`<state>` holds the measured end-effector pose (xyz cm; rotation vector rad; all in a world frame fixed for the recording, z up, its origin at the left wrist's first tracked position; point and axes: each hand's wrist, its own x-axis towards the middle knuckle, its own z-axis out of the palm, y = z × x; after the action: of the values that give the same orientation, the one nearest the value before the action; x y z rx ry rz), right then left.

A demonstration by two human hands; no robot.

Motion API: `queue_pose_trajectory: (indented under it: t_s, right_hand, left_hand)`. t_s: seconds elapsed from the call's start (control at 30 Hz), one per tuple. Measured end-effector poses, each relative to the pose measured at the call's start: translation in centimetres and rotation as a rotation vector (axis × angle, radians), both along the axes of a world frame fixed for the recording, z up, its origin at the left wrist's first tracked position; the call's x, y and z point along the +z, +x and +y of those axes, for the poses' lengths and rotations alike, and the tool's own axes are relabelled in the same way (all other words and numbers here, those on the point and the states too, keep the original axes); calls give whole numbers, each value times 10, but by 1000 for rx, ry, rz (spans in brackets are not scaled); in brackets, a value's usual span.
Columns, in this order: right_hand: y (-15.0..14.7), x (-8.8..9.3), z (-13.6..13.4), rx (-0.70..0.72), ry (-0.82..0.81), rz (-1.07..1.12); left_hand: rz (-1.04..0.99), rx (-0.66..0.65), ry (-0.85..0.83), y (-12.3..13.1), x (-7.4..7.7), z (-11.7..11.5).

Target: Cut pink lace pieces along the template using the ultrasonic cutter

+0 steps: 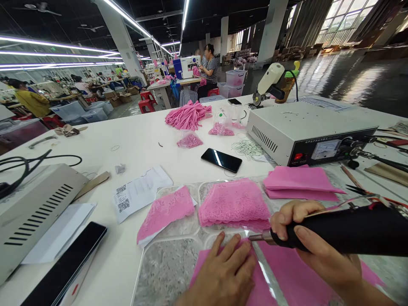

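My left hand [221,267] lies with its fingers spread on a pink fabric piece [264,289] on a grey marbled mat [165,267]. My right hand [331,263] is wrapped round a black handheld ultrasonic welder [347,231]. Its thin metal tip points left and meets the pink fabric just beside my left fingertips. A stack of pink lace pieces [234,204] lies just beyond my hands. Left of the stack, a single pink lace piece [168,212] rests on white paper. Plain folded pink fabric [299,182] sits at the back right of the mat.
A metal power box [306,127] with a dial stands at the right, its cables at the edge. Another vented box [38,216] and a phone [68,261] are at left. A second phone [221,160], bags of pink bits [189,139] and pink strips [188,114] lie farther back.
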<state>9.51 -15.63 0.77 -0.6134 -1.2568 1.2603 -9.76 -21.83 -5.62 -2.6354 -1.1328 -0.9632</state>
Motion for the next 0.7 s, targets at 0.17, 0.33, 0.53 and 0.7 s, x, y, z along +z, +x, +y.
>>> queue_pose_trajectory:
  t_s: [0.17, 0.33, 0.53, 0.7]
  right_hand:
    - [-1, 4, 2, -24, -18, 44]
    - [3, 8, 0, -26, -42, 126]
    - [8, 6, -7, -8, -55, 141]
    - [8, 9, -9, 7, -76, 122]
  left_hand:
    - [103, -10, -91, -2, 6, -3]
    - [170, -47, -155, -4, 18, -5]
    - [252, -78, -197, -7, 34, -4]
    - [251, -35, -216, -16, 66, -5]
